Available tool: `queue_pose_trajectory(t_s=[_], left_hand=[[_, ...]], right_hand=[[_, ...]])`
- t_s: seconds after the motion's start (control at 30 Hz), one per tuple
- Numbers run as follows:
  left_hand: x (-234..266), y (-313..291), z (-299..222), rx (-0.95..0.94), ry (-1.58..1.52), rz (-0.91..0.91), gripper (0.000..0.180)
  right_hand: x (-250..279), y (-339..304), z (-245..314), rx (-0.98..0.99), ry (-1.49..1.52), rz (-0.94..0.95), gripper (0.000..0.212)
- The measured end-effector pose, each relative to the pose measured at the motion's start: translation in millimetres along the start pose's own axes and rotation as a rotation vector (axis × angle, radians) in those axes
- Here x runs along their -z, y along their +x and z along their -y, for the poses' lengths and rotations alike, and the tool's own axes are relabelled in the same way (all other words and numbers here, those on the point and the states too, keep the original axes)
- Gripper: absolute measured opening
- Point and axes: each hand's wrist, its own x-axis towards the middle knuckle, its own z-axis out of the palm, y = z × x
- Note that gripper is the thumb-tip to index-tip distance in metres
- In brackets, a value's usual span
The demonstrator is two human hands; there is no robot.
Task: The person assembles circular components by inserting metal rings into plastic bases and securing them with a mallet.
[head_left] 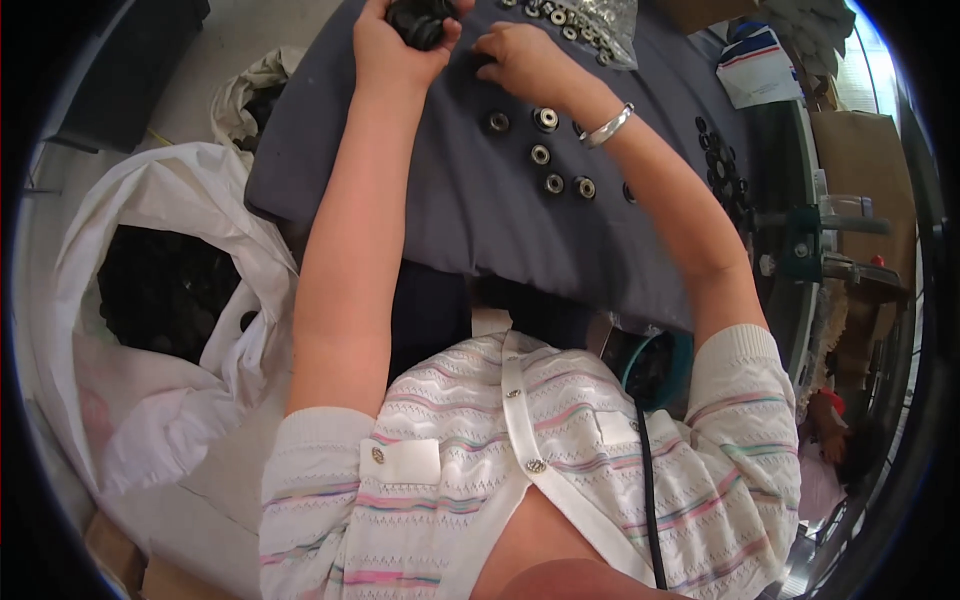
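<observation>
Near the top edge, my left hand is wrapped round several black round pieces, stacked in the palm. To its right, my right hand reaches low over the grey cloth, its fingers curled down and drawn together. Whatever lies between those fingertips is hidden. Below the right hand several small black rollers with metal bearing centres lie scattered on the cloth. Just beyond it, a clear plastic bag lies with metal bearings in and beside it.
A white sack full of black round pieces stands open at the left. More black pieces line the cloth's right side, next to a green clamp. A white packet and cardboard lie farther right. A teal bucket sits under the table edge.
</observation>
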Motion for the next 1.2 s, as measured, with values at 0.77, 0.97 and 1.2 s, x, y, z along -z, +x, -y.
queue_pose_trajectory(t_s=[0.77, 0.97, 1.2], left_hand=[[-34.5, -10.3, 24.4, 0.077, 0.299, -0.232, 0.021], [-32.2, -11.1, 18.5, 0.094, 0.260, -0.204, 0.037], [-21.8, -7.8, 15.7, -0.030, 0.170, -0.211, 0.039]], right_hand=[[42.1, 40.0, 16.6, -0.116, 0.182, -0.348, 0.020], [42.7, 13.7, 11.7, -0.149, 0.240, -0.565, 0.017], [-0.6, -57.7, 24.0, -0.024, 0.034, -0.297, 0.015]])
